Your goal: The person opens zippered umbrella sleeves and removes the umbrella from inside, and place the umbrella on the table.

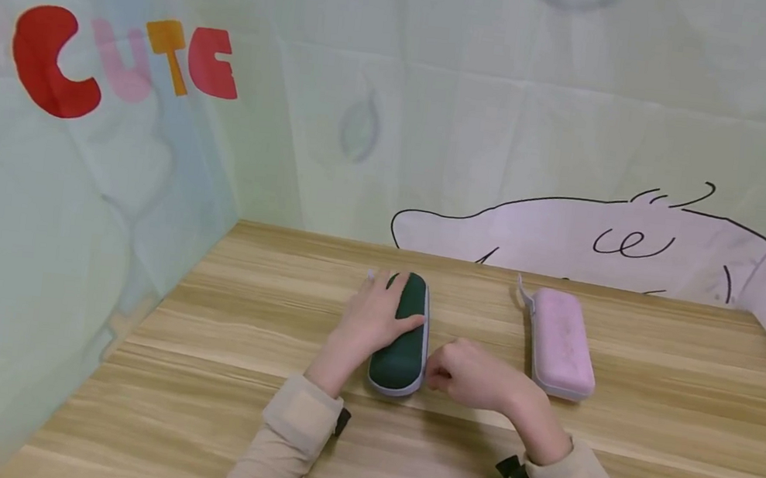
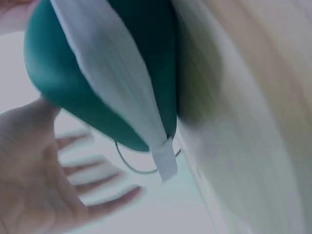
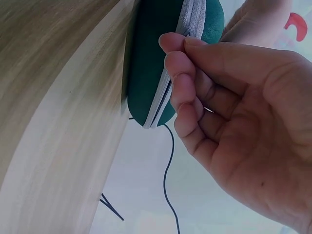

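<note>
A dark green zip case [image 1: 402, 358] with a pale grey zipper band lies lengthwise on the wooden table. My left hand [image 1: 375, 312] rests over its top, fingers spread and fairly straight, thumb across the lid. At the case's near right side, my right hand [image 1: 470, 373] has its fingers curled. In the right wrist view its thumb and index finger pinch the zipper pull [image 3: 188, 34], mostly hidden by the fingertips. A narrow dark gap shows in the zipper [image 3: 163, 100] past those fingers. The left wrist view shows the case's grey band and its fabric end tab [image 2: 165, 161].
A pink zip case [image 1: 562, 340] with a wrist strap [image 1: 525, 291] lies to the right of the green one. The wooden table [image 1: 219, 331] meets a printed cloth backdrop [image 1: 465, 123] at the back and left.
</note>
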Demonstrator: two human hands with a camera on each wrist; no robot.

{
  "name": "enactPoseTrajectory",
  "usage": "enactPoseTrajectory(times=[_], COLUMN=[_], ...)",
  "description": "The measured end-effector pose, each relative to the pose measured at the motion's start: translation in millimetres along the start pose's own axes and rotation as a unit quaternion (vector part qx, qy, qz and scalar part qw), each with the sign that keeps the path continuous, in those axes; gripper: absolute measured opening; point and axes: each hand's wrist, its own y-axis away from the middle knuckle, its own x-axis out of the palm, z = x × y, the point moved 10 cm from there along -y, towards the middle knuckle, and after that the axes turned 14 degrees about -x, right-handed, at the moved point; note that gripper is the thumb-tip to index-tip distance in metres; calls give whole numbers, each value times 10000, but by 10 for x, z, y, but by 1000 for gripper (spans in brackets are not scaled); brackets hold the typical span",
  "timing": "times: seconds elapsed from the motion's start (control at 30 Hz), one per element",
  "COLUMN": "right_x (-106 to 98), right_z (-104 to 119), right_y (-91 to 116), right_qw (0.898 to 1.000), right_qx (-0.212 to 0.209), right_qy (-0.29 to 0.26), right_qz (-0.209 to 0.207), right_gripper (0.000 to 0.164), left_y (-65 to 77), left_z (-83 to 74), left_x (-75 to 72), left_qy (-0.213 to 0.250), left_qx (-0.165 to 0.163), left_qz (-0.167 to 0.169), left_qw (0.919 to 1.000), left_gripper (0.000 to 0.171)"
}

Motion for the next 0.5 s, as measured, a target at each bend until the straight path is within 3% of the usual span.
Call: enactPoseTrajectory(times=[0.1, 0.17, 0.23, 0.33, 0.5], right_x=[-10, -23, -36, -58, -106], right_z=[5, 5, -4, -28, -51], right_y=[6, 13, 22, 43, 76], right_qw=[10000, 10000, 9999, 10000, 9998], right_qx=[-54, -83, -94, -92, -174], right_qy=[-21, -38, -43, -25, 117], right_qz=[20, 28, 38, 27, -54], right_gripper=[16, 16, 15, 13, 12], left_y=[45, 96, 146, 185, 177], left_z=[-174, -272, -331, -354, -308], left_x=[-45, -21, 38, 133, 187], left_qy=[-221, -238, -241, -295, -390], left_qx=[1042, 1600, 1926, 2001, 1792], left_qz=[18, 339, 771, 1297, 1471], left_qw=[9943, 9862, 9780, 9707, 9720], left_gripper=[52, 42, 38, 37, 36])
